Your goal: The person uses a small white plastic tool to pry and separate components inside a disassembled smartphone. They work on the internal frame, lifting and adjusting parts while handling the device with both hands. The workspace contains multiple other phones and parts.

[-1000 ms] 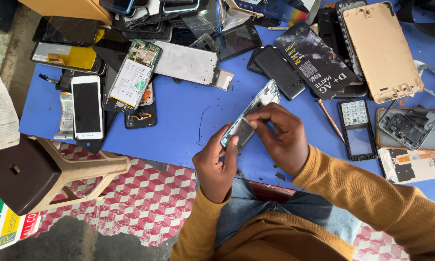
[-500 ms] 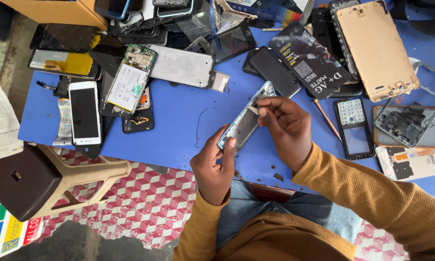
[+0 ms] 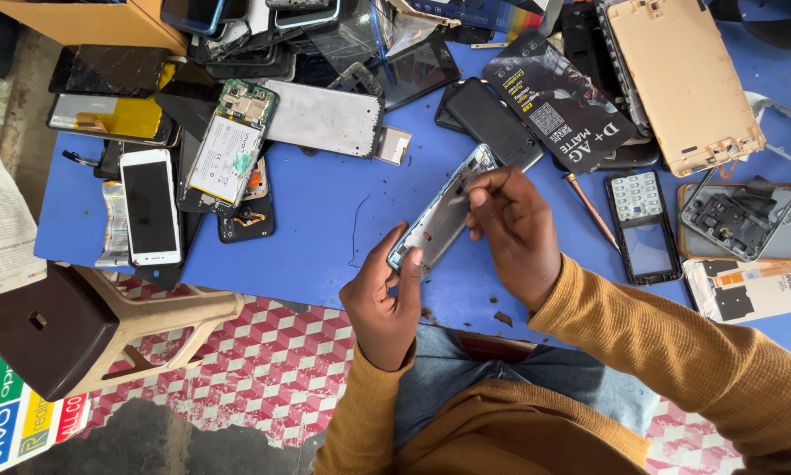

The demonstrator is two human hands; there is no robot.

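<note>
A phone frame with a pale blue rim [image 3: 441, 213] is held tilted above the blue table [image 3: 325, 220]. My left hand [image 3: 382, 303] grips its near lower end between thumb and fingers. My right hand [image 3: 514, 233] pinches at the frame's upper part, fingertips pressed on its inner face; whether anything small is between those fingers is hidden. Both sleeves are mustard yellow.
Phone parts crowd the table: a white phone [image 3: 151, 207], an open phone with battery [image 3: 228, 149], a grey back plate [image 3: 323, 117], a gold back cover [image 3: 684, 81], a keypad frame [image 3: 644, 227], a copper-coloured tool [image 3: 591, 211], a dark package [image 3: 563, 97]. A brown stool [image 3: 52, 330] stands left.
The frame has swung a little and my right fingers have shifted along its upper part. My left hand keeps its hold on the lower end.
</note>
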